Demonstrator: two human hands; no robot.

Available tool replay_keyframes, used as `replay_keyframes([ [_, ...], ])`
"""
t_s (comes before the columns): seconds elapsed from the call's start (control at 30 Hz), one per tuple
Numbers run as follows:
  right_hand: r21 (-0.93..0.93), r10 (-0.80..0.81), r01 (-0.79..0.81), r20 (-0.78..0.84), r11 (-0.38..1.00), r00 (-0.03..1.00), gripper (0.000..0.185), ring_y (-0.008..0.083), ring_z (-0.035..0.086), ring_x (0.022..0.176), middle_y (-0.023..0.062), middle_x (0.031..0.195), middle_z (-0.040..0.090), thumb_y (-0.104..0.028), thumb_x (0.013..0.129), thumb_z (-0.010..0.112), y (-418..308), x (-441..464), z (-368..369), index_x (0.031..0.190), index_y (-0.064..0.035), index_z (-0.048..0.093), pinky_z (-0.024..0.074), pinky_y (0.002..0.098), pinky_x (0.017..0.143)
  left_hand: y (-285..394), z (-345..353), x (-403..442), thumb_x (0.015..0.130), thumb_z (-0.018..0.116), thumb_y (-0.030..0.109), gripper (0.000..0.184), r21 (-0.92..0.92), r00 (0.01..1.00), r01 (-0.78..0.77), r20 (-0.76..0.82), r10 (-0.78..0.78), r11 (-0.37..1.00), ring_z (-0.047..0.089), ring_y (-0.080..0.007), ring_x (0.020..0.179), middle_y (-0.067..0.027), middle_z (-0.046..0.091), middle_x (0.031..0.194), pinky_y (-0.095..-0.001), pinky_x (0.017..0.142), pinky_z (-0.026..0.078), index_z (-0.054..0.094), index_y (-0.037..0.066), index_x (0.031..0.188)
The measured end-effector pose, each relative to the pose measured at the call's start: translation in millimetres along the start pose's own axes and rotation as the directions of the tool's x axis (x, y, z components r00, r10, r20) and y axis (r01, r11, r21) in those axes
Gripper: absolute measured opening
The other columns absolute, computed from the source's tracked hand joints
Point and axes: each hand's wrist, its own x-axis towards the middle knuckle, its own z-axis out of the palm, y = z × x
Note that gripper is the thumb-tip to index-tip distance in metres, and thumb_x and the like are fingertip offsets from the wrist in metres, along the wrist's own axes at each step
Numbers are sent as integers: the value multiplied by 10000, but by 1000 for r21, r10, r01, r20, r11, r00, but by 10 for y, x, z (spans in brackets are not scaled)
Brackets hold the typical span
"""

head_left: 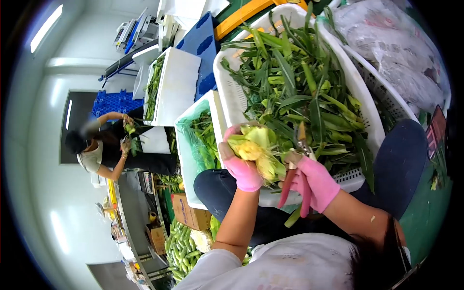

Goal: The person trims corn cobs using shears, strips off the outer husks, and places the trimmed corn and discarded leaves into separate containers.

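In a pink-and-grey glove, my left hand (241,168) is wrapped round an ear of corn (256,149), its pale green husk and yellow silk showing at the near end. My right hand (317,180), gloved the same way, grips pruning shears (288,185) by their red handles. The metal blades point up and away from me, just right of the corn. Both hands are over the near edge of a large white plastic basket (349,73) heaped with green corn husks and leaves (290,99). Part of the corn's far side is hidden by leaves.
Left of the basket stands a foam box (186,191) lined with green plastic, holding green ears. Clear plastic bags (386,48) lie at the upper right. A co-worker (104,150) handles greens at left. A cardboard box (191,212) and a pile of green vegetables (181,246) sit below.
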Motion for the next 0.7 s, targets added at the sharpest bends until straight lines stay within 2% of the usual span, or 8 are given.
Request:
replay_keyframes([
  [0.13, 183, -63, 35, 146, 982, 987, 392, 207, 658, 888, 81, 1054, 676, -391, 1020, 589, -158, -52, 53, 1220, -54, 607, 528, 402, 882, -157, 179, -128, 945, 352, 758, 886, 156, 970, -52, 242, 13, 986, 624, -268, 930, -184, 659, 1044, -357, 875, 502, 558, -58, 1220],
  [0.2, 168, -56, 18, 222, 986, 974, 409, 238, 671, 841, 90, 1057, 692, -393, 1060, 456, -227, -78, -16, 1280, -80, 601, 577, 428, 647, -211, 220, -130, 920, 348, 800, 951, 257, 936, -64, 349, -31, 964, 619, -267, 976, -173, 657, 1065, -350, 898, 494, 595, -75, 1200],
  [0.3, 238, -97, 64, 131, 969, 987, 431, 289, 644, 561, 112, 975, 698, -429, 1041, 458, -290, -84, 39, 1220, -79, 635, 481, 372, 353, -213, 351, -50, 926, 224, 808, 1001, 457, 843, -397, 524, 120, 796, 601, -303, 1064, -182, 670, 1078, -415, 974, 464, 669, -79, 1061],
  [0.4, 156, -95, 68, 167, 985, 981, 449, 294, 626, 484, 129, 945, 702, -447, 1024, 475, -436, -167, -28, 1195, -67, 642, 432, 390, 299, -147, 540, -41, 950, 165, 781, 994, 467, 760, -554, 621, 190, 689, 645, -356, 1026, -195, 686, 1024, -486, 1107, 365, 698, -55, 1026],
  [0.53, 336, -156, 116, 95, 935, 983, 402, 233, 707, 825, 86, 1056, 701, -386, 1005, 562, -397, -124, -21, 1221, -54, 632, 587, 375, 662, -181, 487, -212, 999, 137, 701, 924, 445, 680, -635, 710, 183, 631, 483, -411, 1315, -214, 617, 1283, -542, 1171, 265, 725, -3, 1110],
  [0.57, 298, -166, 101, 201, 949, 965, 385, 202, 684, 981, 61, 1103, 690, -343, 991, 611, -391, -86, -90, 1250, -58, 621, 561, 364, 845, -196, 403, -272, 1013, 144, 682, 897, 432, 699, -555, 705, 118, 711, 267, -431, 1485, -232, 458, 1511, -558, 1210, 162, 751, 26, 1095],
  [0.67, 117, -87, 61, 225, 991, 970, 329, 180, 666, 1006, 55, 1103, 678, -265, 998, 600, -508, -255, -35, 1268, -77, 602, 544, 339, 898, -15, 315, -380, 1010, 172, 692, 892, 461, 731, -471, 681, 40, 752, 143, -424, 1541, -228, 299, 1626, -551, 1226, 90, 776, 37, 1050],
  [0.7, 142, -175, 143, 245, 979, 954, 347, 177, 667, 966, 62, 1059, 679, -160, 942, 665, -469, -207, 10, 1266, -52, 602, 547, 341, 881, 129, 340, -468, 1014, 269, 673, 820, 497, 789, -294, 608, -86, 816, 70, -425, 1556, -217, 178, 1673, -551, 1228, 59, 802, 52, 968],
])
